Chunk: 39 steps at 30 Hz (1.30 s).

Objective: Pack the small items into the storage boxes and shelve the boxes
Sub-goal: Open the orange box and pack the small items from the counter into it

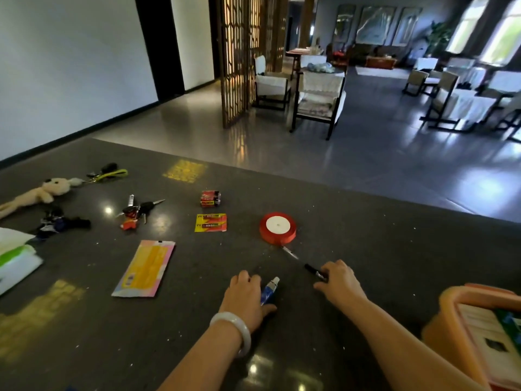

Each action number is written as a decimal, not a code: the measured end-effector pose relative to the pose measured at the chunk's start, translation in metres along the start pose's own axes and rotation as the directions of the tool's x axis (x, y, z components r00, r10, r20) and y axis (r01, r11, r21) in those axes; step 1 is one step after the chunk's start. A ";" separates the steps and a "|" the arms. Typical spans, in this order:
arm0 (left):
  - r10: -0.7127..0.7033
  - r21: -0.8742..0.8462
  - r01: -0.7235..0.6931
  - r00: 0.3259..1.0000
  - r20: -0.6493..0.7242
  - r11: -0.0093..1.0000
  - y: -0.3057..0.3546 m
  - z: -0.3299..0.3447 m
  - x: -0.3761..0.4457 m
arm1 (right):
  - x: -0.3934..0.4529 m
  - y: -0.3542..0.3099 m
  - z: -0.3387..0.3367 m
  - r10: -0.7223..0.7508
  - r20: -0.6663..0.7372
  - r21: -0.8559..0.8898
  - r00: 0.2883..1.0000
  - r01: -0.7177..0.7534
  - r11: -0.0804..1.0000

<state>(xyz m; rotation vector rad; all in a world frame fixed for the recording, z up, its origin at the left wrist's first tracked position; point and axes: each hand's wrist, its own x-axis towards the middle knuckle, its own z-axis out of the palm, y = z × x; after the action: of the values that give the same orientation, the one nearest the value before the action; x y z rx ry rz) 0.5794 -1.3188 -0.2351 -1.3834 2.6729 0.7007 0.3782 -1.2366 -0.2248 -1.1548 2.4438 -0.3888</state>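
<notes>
Down at the near edge of the dark speckled bench (366, 227), both forearms are reaching forward from the bottom of the head view. The left hand (248, 297), with a pale bangle (236, 331) sitting on its wrist, is lying knuckles up and gripping a small blue-and-white tube (269, 290); the tube's long axis is running near to far, its white cap pointing away and slightly right. The right hand (339, 283) is resting palm down just right of it, fingers curling over the near end of a black pen (314, 271). The pen is lying flat on a diagonal, its far end pointing up-left toward a red ribbon spool (277, 227), with a thin silvery stretch running between the pen and the spool.

Farther left, a yellow-and-pink flat packet (145, 268) is lying with its long axis tilting from near left to far right. Two battery packs are sitting beyond it, a yellow one (211, 222) and a red one (210, 198). A bunch of keys (138, 211), a plush toy (36, 193) and a green lanyard (108, 174) are spreading toward the far left. An orange storage box (454, 320) is standing at the near right corner, open, with printed cards showing inside.
</notes>
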 end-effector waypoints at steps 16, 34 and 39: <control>0.036 -0.154 -0.043 0.998 -0.049 0.987 0.000 0.009 -0.021 | -0.007 0.005 0.003 0.023 -0.092 0.093 0.995 -0.015 0.996; 0.470 -0.273 -0.550 0.827 -0.307 0.790 0.213 0.026 -0.084 | -0.119 0.179 -0.165 0.029 -0.426 0.096 0.904 0.013 0.995; 0.553 -0.255 -0.640 0.761 -0.340 0.725 0.268 0.049 -0.100 | -0.142 0.236 -0.184 -0.018 -0.415 0.113 0.910 0.072 0.991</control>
<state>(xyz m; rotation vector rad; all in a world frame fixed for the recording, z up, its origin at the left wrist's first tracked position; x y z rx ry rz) 0.4214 -1.0890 -0.1555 -0.6102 3.3611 1.1886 0.2150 -0.9660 -0.1265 -1.1717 2.6991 -0.8699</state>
